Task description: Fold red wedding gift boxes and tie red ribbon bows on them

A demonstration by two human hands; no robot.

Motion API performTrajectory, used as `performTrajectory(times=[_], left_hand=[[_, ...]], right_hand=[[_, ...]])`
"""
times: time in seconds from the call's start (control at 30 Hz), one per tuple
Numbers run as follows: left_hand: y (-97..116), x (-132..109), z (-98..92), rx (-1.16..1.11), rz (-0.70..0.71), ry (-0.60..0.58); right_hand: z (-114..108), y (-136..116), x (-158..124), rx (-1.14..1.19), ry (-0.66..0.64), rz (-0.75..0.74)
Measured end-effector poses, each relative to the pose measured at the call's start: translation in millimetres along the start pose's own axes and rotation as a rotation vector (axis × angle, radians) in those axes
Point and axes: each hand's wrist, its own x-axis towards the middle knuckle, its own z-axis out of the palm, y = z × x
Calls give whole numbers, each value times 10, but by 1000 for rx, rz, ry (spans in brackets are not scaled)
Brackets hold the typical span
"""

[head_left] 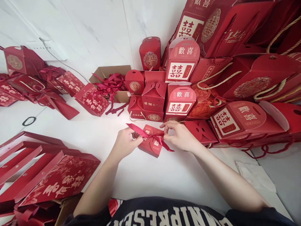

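A small red gift box [152,145] lies on the white floor [98,135] in front of me, with a dark red ribbon [141,130] tied across its top. My left hand [125,142] is closed and pinches the ribbon at the box's left side. At the box's right side, my right hand [180,135] has its fingers closed on the ribbon near the knot. One ribbon tail sticks out up-left, another hangs down-right.
Stacked finished red boxes [180,97] and large red bags with rope handles [249,78] fill the back and right. A cardboard box of ribbons [110,82] stands behind. Flat red bags [47,175] lie at the near left, more at the far left [35,81].
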Motion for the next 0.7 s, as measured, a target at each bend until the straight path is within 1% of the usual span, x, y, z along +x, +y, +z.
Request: performTrajectory(times=[0.07, 0.13, 0.2, 0.3, 0.37, 0.4, 0.5, 0.63, 0.7], left_hand=[[1, 6, 15, 57, 60, 26], [-1, 11, 8, 65, 129, 6], [-9, 14, -23, -2, 200, -78], [-30, 17, -83, -99, 348, -252], [-47, 19, -114, -111, 428, -324], [-56, 20, -127, -107, 452, -340], [-85, 23, -160, -83, 493, -322], [-121, 29, -209, -17, 511, -201], [-138, 34, -228, 14, 524, -163]], right_hand=[[-15, 6, -3, -21, -34, -15], [-34, 13, -4, -22, -68, -32], [-52, 20, 0, 1, -78, -54], [-60, 17, 10, 41, -85, -110], [-52, 7, 14, 44, -101, -144], [-46, 2, 15, 42, -108, -154], [-36, -9, 15, 70, -107, -165], [-39, -13, 15, 109, -138, -189], [-37, -11, 17, 105, -163, -187]])
